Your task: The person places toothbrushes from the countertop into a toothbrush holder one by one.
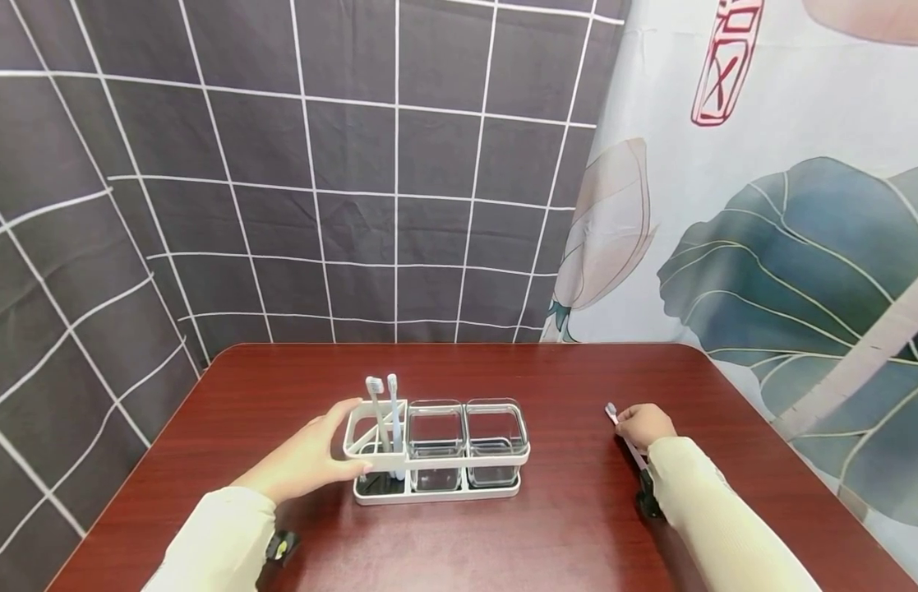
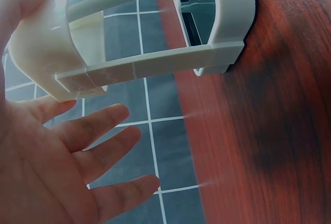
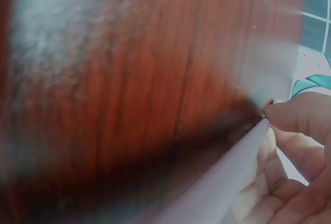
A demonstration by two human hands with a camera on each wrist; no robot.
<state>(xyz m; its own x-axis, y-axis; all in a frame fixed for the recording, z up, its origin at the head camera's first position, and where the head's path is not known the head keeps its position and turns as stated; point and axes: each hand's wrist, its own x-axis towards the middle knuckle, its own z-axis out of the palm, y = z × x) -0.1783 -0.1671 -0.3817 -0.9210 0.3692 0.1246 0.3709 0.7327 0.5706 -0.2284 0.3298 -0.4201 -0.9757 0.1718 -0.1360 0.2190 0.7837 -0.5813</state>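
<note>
A white toothbrush holder with a dark base stands upright on the table. My left hand grips its left end between thumb and index finger; in the left wrist view the other fingers spread loosely below the white frame. Two toothbrushes, one greyish and one light blue, lean in the left section, heads up. Two clear cups fill the other sections. Farther right, my right hand pinches a pale toothbrush, its head pointing away from me, low over the table.
The reddish-brown table has rounded far corners. Behind it hangs a dark grey curtain with white grid lines, and to the right a white one with a leaf print. Black straps show at both wrists.
</note>
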